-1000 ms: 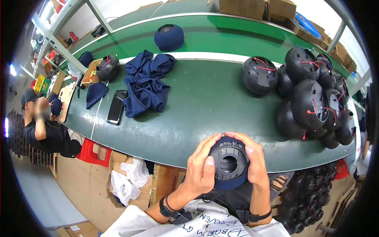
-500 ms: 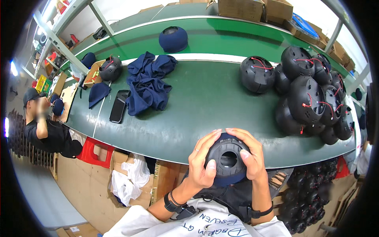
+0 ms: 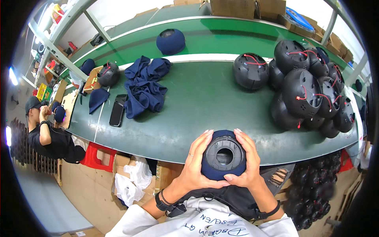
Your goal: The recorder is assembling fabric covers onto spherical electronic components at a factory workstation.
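Observation:
A round black plastic shell covered in navy fabric (image 3: 225, 175) sits between my two hands at the table's front edge. Its black ring with a round central hole faces up, and the fabric wraps the sides below. My left hand (image 3: 196, 164) curves round its left side, and my right hand (image 3: 248, 162) grips the right side. Both thumbs press near the front of the fabric. Further up the table lie crumpled navy fabric covers (image 3: 146, 89) and a black smartphone (image 3: 117, 111).
Bare black shells with red wires (image 3: 302, 93) are piled at the right. A covered navy ball (image 3: 170, 41) stands on the green conveyor (image 3: 213, 37). At the left are a small box (image 3: 93, 81) and a co-worker (image 3: 49, 134). A carton with white bags (image 3: 134, 181) is below.
My hands have slid down the sides of the shell, with the thumbs moving from its top ring to the front. The ring now shows more fully. The whole view has shifted slightly.

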`<action>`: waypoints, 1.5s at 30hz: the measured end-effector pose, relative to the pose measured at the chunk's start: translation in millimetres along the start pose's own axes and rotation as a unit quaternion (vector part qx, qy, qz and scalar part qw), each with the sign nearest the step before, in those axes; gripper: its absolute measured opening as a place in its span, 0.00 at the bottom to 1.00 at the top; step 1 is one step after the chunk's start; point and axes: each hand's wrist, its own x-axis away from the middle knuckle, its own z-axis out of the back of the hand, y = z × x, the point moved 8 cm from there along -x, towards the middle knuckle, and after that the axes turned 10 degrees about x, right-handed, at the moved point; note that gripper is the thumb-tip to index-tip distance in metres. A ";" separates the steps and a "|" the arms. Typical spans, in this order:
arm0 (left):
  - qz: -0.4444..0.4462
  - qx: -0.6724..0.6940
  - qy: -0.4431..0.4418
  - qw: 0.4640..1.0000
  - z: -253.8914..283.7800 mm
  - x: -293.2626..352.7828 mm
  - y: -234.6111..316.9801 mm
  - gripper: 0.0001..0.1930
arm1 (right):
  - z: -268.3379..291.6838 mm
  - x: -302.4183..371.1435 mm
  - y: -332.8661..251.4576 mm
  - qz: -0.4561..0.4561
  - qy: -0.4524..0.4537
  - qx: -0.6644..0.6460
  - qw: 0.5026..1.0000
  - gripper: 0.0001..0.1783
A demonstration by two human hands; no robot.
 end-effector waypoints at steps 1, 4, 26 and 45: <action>0.001 0.005 0.000 1.000 -0.9 1.2 -3.1 0.65 | -0.1 1.5 1.6 0.012 0.014 -0.004 1.000 0.55; -0.020 0.016 0.002 1.000 -0.8 4.2 -7.7 0.66 | -1.4 2.7 4.8 0.031 0.027 -0.010 0.999 0.58; 0.017 0.100 -0.016 0.995 9.1 -1.4 -9.4 0.50 | 13.4 -7.5 -0.3 -0.087 -0.028 -0.142 0.986 0.45; -0.055 0.029 0.158 0.985 -0.6 14.2 -15.1 0.41 | 2.6 -10.9 -1.4 -0.020 0.083 -0.049 0.995 0.43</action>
